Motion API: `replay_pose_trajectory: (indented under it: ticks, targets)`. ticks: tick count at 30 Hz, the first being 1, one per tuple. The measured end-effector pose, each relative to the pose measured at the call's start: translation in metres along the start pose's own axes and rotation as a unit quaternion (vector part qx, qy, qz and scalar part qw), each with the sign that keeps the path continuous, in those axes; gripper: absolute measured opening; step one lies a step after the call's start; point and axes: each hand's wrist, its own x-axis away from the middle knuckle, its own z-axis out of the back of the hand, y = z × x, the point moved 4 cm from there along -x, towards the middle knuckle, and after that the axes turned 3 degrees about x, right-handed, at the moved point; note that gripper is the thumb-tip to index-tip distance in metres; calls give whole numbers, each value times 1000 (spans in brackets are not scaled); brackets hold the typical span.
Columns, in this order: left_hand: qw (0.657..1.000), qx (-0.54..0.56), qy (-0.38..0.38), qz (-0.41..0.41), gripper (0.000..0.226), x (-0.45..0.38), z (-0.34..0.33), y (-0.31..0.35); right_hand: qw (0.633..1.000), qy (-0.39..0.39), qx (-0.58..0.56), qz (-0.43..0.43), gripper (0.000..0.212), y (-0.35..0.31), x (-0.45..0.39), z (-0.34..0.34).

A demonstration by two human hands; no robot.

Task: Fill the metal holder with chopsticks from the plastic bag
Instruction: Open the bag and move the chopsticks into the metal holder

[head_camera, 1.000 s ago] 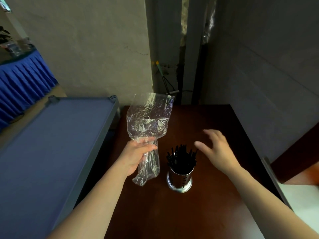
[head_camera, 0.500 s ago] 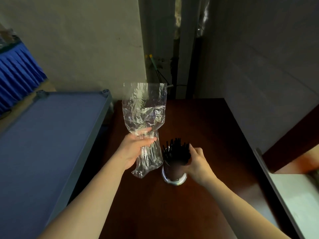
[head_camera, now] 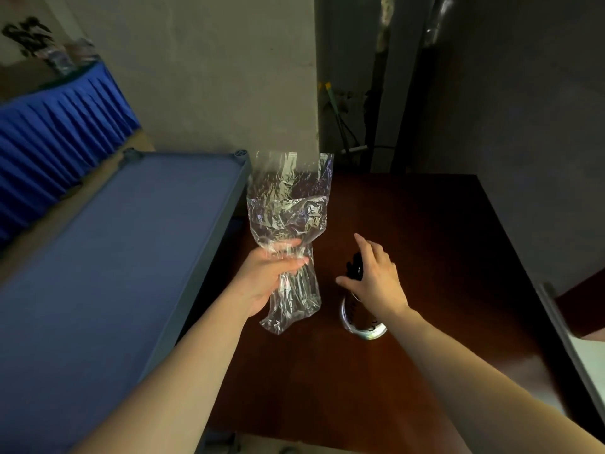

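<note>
A clear, crinkled plastic bag (head_camera: 288,204) stands upright on the dark brown table (head_camera: 425,224); it looks empty. My left hand (head_camera: 268,276) grips it around its narrowed middle. To its right stands the shiny metal holder (head_camera: 357,322), packed with black chopsticks (head_camera: 355,267). My right hand (head_camera: 376,280) lies over the chopstick tops with fingers straight and thumb spread, hiding most of them and the holder's upper part.
A blue-topped cart or shelf (head_camera: 114,257) butts against the table's left side. A blue-skirted table (head_camera: 49,136) stands far left. Grey walls close in behind and to the right, with cables in the corner. A pale ledge (head_camera: 589,355) lies at the right edge.
My right hand came from hovering right of the holder, closed around the chopstick bundle, and now lies on top with fingers straightened. My left hand kept its grip on the bag.
</note>
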Motion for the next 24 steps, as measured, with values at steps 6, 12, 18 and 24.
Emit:
replay_pose_trajectory:
  ticks: [6, 12, 18, 24]
  targets:
    - [1000, -2, 4, -8, 40, 0, 7, -7, 998, 33, -24, 43, 31, 5, -16, 9]
    - [1000, -5, 1, -6, 41, -3, 6, -8, 994, 45, -98, 10, 16, 14, -20, 17]
    - [1000, -3, -22, -6, 41, -6, -1, -7, 997, 36, -71, 1, 34, 18, -15, 20]
    - [995, 31, -91, -10, 54, -10, -8, -6, 984, 145, -69, 76, 42, -9, 2, 44]
